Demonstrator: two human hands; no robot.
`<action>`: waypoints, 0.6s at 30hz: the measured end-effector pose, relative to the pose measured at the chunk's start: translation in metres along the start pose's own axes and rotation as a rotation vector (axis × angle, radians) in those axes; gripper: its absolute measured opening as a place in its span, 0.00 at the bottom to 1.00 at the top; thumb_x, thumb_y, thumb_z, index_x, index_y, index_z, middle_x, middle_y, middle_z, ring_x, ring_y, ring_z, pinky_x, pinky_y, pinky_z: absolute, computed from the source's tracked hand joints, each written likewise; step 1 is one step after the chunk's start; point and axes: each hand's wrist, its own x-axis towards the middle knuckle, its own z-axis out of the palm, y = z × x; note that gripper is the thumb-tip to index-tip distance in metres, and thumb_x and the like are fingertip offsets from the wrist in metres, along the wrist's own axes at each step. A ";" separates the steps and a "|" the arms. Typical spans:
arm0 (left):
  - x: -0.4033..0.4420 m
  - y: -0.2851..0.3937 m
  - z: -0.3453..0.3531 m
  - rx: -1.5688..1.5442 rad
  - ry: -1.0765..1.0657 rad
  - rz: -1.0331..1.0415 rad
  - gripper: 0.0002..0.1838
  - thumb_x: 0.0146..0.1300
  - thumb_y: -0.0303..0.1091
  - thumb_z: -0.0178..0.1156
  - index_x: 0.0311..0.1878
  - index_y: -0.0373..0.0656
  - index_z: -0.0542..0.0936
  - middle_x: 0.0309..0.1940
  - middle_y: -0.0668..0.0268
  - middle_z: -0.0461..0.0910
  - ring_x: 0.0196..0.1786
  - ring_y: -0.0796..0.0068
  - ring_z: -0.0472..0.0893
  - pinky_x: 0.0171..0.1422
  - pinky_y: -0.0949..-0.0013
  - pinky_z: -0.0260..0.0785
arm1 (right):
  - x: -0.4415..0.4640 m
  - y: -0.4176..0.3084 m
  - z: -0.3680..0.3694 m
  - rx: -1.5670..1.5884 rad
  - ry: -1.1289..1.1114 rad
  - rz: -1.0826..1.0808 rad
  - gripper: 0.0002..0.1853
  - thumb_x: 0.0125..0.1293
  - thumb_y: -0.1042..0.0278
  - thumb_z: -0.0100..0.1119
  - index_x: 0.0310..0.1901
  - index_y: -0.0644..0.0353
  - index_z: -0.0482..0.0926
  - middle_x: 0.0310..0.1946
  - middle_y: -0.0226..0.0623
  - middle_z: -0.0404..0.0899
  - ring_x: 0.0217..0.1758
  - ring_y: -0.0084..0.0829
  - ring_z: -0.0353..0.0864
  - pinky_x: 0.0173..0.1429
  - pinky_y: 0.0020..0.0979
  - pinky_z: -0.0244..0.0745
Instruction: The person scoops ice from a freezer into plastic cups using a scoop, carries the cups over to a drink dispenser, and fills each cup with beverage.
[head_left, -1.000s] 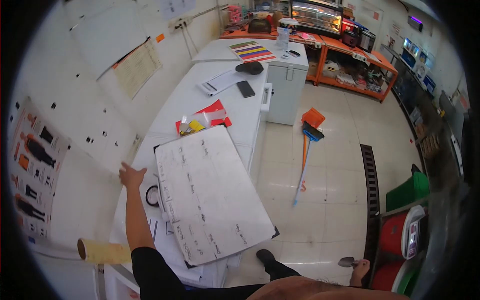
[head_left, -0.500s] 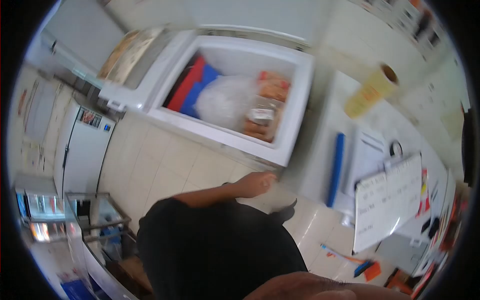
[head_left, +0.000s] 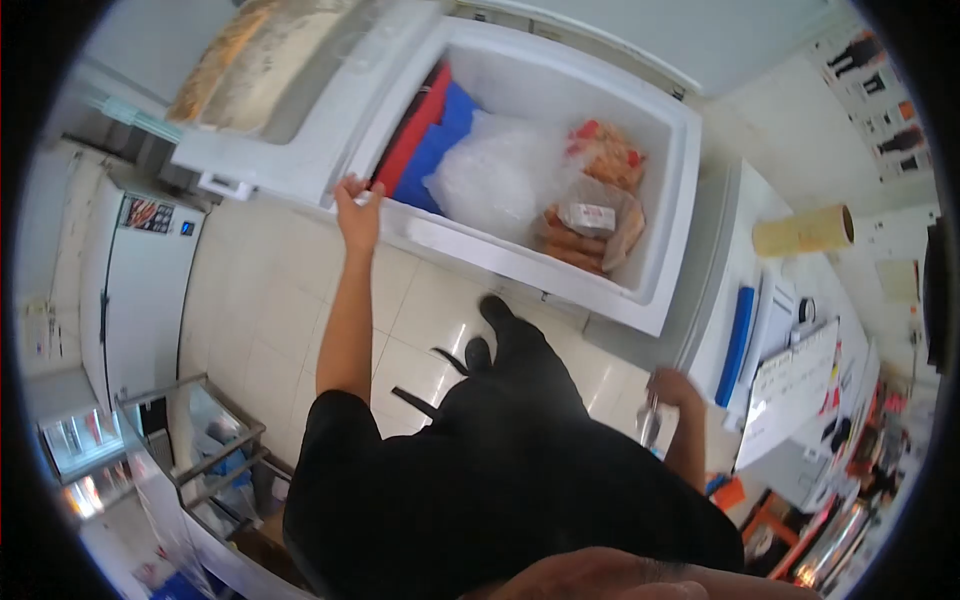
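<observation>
Well, the white freezer (head_left: 490, 245) is right in front of me, with its top wide open. My left hand (head_left: 358, 205) is touching its front edge, near the left end, with the fingers bent there — I can't tell if they are gripping or just resting. Inside the freezer, a big cloudy white bag (head_left: 490, 175) sits in the middle. To its left are a blue thing (head_left: 445, 130) and a red thing (head_left: 412, 125), side by side. To its right are a bag with orange and red bits (head_left: 608, 155) and, just in front of that, a clear bag with a white label (head_left: 592, 218).

My right hand (head_left: 676, 388) hangs down by the right end of the freezer, closed around a shiny thing (head_left: 648, 425), too blurry to name. Just past that hand is a white bench (head_left: 735, 270). On it I see a yellow roll (head_left: 795, 233), a long blue strip (head_left: 735, 345), some papers (head_left: 770, 320), a black ring (head_left: 806, 309) and a white board with writing (head_left: 790, 390). Below me are my dark shoes (head_left: 493, 312) on pale floor tiles (head_left: 270, 270). Far off to the left stands a tall white fridge (head_left: 150, 290) — well apart from my hands.
</observation>
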 end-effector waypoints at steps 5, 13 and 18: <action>0.131 -0.027 0.051 0.001 0.028 -0.060 0.41 0.60 0.37 0.78 0.69 0.33 0.67 0.60 0.51 0.77 0.67 0.56 0.75 0.74 0.57 0.65 | -0.015 -0.149 -0.176 0.715 0.355 -0.248 0.06 0.70 0.69 0.60 0.42 0.63 0.79 0.41 0.39 0.87 0.42 0.26 0.83 0.50 0.30 0.78; 0.311 -0.070 0.109 0.076 0.175 -0.167 0.58 0.51 0.39 0.84 0.74 0.30 0.52 0.69 0.43 0.62 0.71 0.51 0.66 0.76 0.54 0.61 | 0.170 -0.229 -0.262 0.982 0.609 -0.310 0.04 0.78 0.72 0.56 0.47 0.62 0.75 0.46 0.36 0.86 0.46 0.24 0.81 0.55 0.28 0.76; 0.332 -0.078 0.146 0.231 0.298 -0.116 0.56 0.50 0.32 0.85 0.69 0.36 0.49 0.71 0.38 0.57 0.67 0.50 0.70 0.78 0.48 0.63 | 0.275 -0.242 -0.275 0.887 0.680 -0.270 0.06 0.77 0.72 0.57 0.50 0.62 0.80 0.44 0.35 0.85 0.47 0.25 0.80 0.55 0.29 0.75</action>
